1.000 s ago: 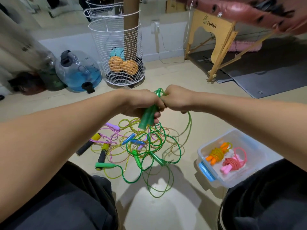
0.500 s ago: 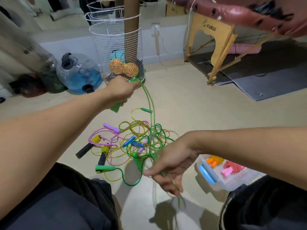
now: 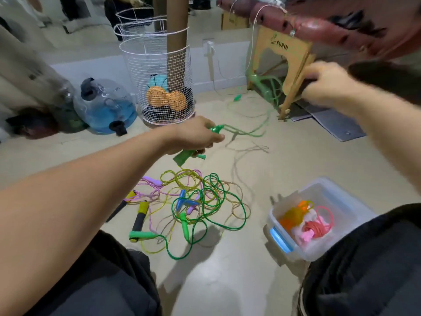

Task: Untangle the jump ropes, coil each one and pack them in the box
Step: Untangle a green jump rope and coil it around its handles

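Gripping green rope handles [image 3: 185,156], left hand [image 3: 196,135] above tangle [image 3: 193,201], box [image 3: 319,215] right.

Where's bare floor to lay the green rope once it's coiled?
Bare floor lies between the rope tangle, the box and the wooden stand; more near the person's knees. The tangle is crowded, and the box's near half holds two coils.

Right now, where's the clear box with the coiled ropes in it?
In the head view, the clear box sits on the floor at lower right, beside the person's right knee and right of the tangled ropes.
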